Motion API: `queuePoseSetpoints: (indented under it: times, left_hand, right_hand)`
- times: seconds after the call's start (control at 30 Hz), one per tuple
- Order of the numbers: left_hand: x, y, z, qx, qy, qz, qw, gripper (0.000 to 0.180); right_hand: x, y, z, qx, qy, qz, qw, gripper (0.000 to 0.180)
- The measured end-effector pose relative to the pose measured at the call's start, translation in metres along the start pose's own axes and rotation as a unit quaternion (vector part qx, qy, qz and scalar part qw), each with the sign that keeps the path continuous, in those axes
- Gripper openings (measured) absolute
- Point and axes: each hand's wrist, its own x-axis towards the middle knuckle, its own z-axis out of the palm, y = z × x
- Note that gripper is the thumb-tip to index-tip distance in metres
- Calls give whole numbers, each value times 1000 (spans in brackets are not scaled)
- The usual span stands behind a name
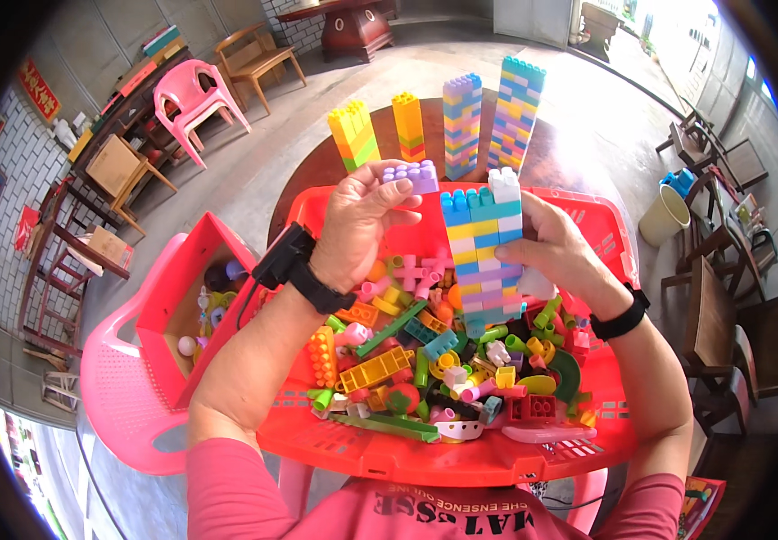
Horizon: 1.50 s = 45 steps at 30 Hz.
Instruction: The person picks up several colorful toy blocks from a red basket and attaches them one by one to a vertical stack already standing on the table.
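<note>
- A person seated over a red plastic tray (335,454) builds a tower of toy bricks, the left hand (357,225) pinching a purple brick (412,175) between thumb and fingertips, just left of and level with the stack's top.
- The right hand (558,252) is clamped round the side of the half-built tower (483,256), a column of blue, yellow, white and lilac layers held upright above the tray (its foot is lost among the loose pieces).
- The step in hand looks like adding one more brick; seating it would call for lining the purple piece's underside over the top studs and pressing down while the right hand braces the column.
- The tray holds a heap of loose bricks (434,369), with tubes, arches and crosses in many colours.
- Four finished towers (461,121) stand in a row on the dark round table (317,166) beyond the tray.
- A pink plastic chair (123,396) at the left carries a red box (195,297) of more toys; the room has a pale concrete floor, wooden chairs and a brick wall.
</note>
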Motion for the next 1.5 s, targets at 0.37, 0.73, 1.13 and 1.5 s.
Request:
queuePoseSetpoints:
  times: [0.37,0.73,1.13,1.5]
  left_hand:
    - [-17,-1,30,22,-27,10,999,28]
    - [-22,4,37,85,-27,50,995,23]
    - [-26,1,39,105,-14,7,994,23]
    - [-21,-2,34,274,-24,112,955,27]
  right_hand:
    - [1,11,10,-25,12,-10,1000,37]
    - [-1,11,19,-90,3,-19,996,42]
    - [-1,11,19,-105,-3,-25,994,43]
    - [0,12,19,-144,-9,-43,989,42]
